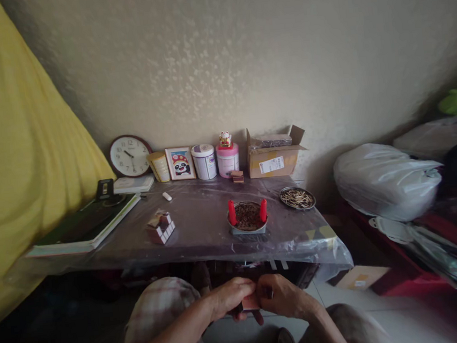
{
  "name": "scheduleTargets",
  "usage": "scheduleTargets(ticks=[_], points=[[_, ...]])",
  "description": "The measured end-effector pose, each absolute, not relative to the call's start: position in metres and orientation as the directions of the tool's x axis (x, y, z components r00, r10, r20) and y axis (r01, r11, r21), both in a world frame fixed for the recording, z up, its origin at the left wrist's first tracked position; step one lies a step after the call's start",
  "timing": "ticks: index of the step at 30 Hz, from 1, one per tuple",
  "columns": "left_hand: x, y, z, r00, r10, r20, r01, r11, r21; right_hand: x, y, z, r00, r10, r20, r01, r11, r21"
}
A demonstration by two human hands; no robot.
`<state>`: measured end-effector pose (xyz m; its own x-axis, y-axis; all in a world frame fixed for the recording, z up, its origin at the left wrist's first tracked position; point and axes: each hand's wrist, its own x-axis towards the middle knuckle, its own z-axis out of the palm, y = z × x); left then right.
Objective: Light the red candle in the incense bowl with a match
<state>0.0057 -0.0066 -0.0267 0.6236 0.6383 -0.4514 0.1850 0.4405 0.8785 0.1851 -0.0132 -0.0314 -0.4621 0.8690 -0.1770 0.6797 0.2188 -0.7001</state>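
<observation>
Over my lap, in front of the table edge, my left hand [235, 298] is closed around a small reddish-brown matchbox [250, 302]. My right hand [278, 295] is right against the box's right end, its fingers curled into a pinch; what is between them is hidden. Beyond the hands, on the table, stands a round tin [249, 231] filled with dark grainy matter, with two red candles [232, 212] upright in it. A plate heaped with matchsticks [297, 198] lies to the right. A stack of matchboxes [162, 228] sits to the left.
Plastic sheeting covers the table [196, 217]. Along the wall stand a clock [130, 156], a framed panda picture [180, 163], tubs [204, 162] and an open cardboard box [273, 159]. A large book [88, 225] lies left, beside a yellow curtain [18, 132]. White bags [386, 178] are at right.
</observation>
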Motion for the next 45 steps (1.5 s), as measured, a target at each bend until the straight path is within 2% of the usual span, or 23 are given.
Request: scheduleTargets(ticks=[8,15,20,24,27,33,41,45], points=[[0.003,-0.004,-0.023,0.601,0.699,-0.388,0.224,0.318,0.921,0.183,-0.012,-0.024,-0.426,0.895,-0.13,0.632,0.192,-0.751],[0.002,-0.007,-0.019,0.528,0.775,-0.347,0.268,0.236,0.934,0.185,-0.01,-0.025,-0.389,0.903,-0.182,0.502,0.042,-0.864],[0.001,-0.004,-0.016,0.449,0.835,-0.319,0.203,0.253,0.946,0.194,-0.003,-0.032,-0.331,0.932,-0.15,0.338,-0.031,-0.941],[-0.001,-0.002,-0.012,0.453,0.844,-0.286,0.064,0.289,0.955,0.198,0.0,-0.025,-0.232,0.97,-0.077,0.1,-0.055,-0.993],[-0.001,-0.002,-0.01,0.483,0.837,-0.256,-0.06,0.324,0.944,0.2,-0.003,-0.014,-0.141,0.988,-0.061,-0.029,-0.066,-0.997],[0.0,-0.002,-0.01,0.496,0.842,-0.212,-0.175,0.337,0.925,0.201,-0.007,-0.006,-0.1,0.986,-0.13,-0.122,-0.142,-0.982],[-0.001,-0.003,-0.006,0.439,0.878,-0.192,-0.121,0.269,0.955,0.203,-0.005,-0.011,-0.099,0.988,-0.12,-0.133,-0.133,-0.982],[-0.001,-0.003,-0.006,0.429,0.882,-0.193,-0.092,0.255,0.963,0.204,-0.005,-0.011,-0.105,0.984,-0.146,-0.191,-0.164,-0.968]])
